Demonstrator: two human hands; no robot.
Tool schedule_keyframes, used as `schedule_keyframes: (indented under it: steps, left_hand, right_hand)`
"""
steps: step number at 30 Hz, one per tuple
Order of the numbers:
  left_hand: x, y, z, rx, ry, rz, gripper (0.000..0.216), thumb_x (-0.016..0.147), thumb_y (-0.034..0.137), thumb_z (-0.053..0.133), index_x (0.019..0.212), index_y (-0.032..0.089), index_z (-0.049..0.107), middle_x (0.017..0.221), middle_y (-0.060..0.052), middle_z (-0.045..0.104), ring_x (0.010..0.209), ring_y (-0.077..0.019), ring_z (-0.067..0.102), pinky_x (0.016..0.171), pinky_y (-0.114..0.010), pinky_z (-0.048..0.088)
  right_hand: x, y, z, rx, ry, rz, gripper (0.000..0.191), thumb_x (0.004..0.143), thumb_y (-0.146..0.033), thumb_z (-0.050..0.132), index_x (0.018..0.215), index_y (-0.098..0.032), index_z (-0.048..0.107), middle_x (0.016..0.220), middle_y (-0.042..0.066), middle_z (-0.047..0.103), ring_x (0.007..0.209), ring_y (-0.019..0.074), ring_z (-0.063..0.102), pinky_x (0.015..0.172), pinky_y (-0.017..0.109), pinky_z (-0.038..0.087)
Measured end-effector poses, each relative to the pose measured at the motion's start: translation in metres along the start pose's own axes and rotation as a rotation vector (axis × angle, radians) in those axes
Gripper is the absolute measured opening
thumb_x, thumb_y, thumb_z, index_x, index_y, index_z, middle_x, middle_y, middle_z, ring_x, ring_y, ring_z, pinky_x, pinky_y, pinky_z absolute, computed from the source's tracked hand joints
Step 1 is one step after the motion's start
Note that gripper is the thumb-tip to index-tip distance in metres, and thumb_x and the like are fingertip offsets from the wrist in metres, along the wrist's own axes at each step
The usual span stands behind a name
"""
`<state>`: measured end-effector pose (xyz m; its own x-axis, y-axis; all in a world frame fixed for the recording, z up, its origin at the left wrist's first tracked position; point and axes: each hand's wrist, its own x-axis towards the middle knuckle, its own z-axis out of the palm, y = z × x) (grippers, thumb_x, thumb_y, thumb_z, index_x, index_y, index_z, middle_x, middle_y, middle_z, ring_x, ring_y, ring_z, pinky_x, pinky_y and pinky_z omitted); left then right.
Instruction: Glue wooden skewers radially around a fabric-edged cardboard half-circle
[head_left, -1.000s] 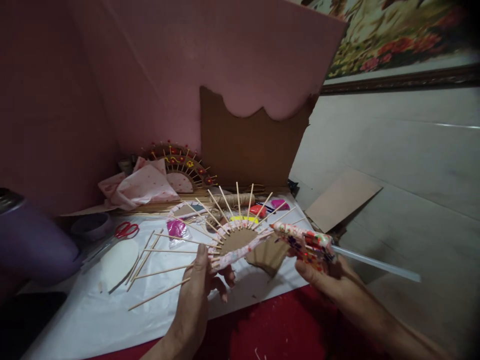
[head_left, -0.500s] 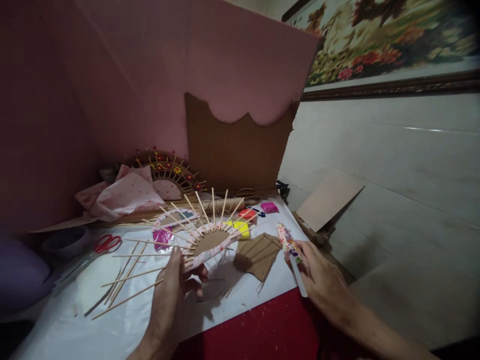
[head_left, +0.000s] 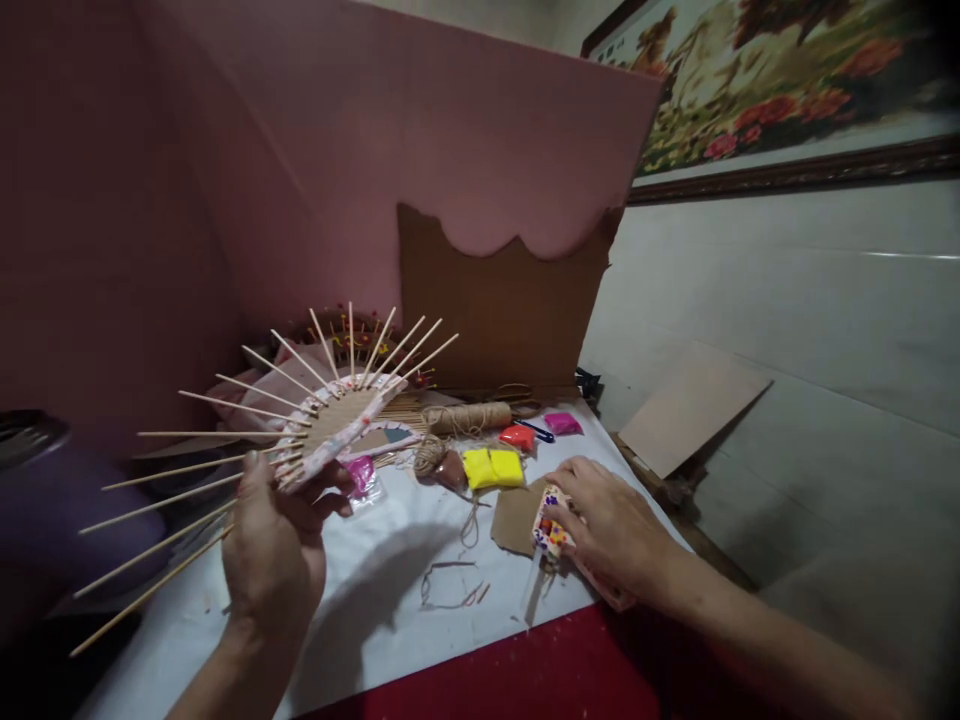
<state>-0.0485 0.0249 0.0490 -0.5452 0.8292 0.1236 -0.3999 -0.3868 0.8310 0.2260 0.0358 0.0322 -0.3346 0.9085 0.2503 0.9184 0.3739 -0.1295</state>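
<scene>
My left hand (head_left: 274,565) holds up a cardboard half-disc (head_left: 334,428), pinched at its lower left end. Patterned pale fabric edges the piece, and several thin wooden sticks (head_left: 296,352) fan out from its curved rim. On the right, my right hand (head_left: 619,530) is closed over a flower-patterned hot glue gun (head_left: 553,522) low at the table's front edge. A translucent glue stick (head_left: 532,590) juts from the gun toward me. Under and beside the gun lies a brown cardboard scrap (head_left: 514,518); the gun's nozzle is hidden by my hand.
Yellow clay packs (head_left: 493,468), a red pack (head_left: 517,437), a pink pack (head_left: 562,423), a twine ball (head_left: 430,455) and a twine roll (head_left: 469,417) lie behind. A scalloped cardboard sheet (head_left: 502,310) stands at the back. Wire-like loops (head_left: 450,585) lie in front.
My left hand has raised the stick-rimmed half-disc up and to the left. My right hand has brought the glue gun lower and left, onto the cardboard scrap's edge. The view has shifted slightly.
</scene>
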Motion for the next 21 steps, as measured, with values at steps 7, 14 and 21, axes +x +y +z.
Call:
schedule_keyframes:
  steps: [7,14,21]
  left_hand:
    - [0.009,0.011,-0.010,-0.036,0.045,0.112,0.032,0.084,0.039,0.037,0.077,0.016,0.059,0.056,-0.001,0.061,0.047,-0.0154,0.056,0.038,-0.024,0.041]
    - [0.006,0.009,-0.010,-0.043,0.022,0.058,0.034,0.083,0.042,0.040,0.076,0.015,0.058,0.052,-0.001,0.062,0.046,-0.0154,0.057,0.037,-0.023,0.040]
    - [0.008,0.012,-0.013,-0.076,0.025,0.039,0.033,0.085,0.040,0.038,0.077,0.014,0.058,0.052,-0.001,0.061,0.047,-0.0146,0.057,0.038,-0.022,0.040]
  right_hand:
    - [0.073,-0.062,0.011,0.070,-0.020,-0.238,0.036,0.090,-0.034,0.039,0.070,-0.019,0.064,0.078,0.006,0.062,0.077,0.0198,0.055,0.068,0.031,0.039]
    - [0.146,-0.097,0.042,0.098,-0.156,-0.300,0.020,0.088,-0.029,0.050,0.098,-0.015,0.059,0.097,0.005,0.062,0.082,0.0177,0.060,0.072,0.036,0.049]
    - [0.205,-0.129,0.080,0.097,-0.212,-0.233,0.029,0.087,-0.028,0.052,0.113,-0.016,0.052,0.114,0.008,0.055,0.094,0.0211,0.057,0.078,0.041,0.049]
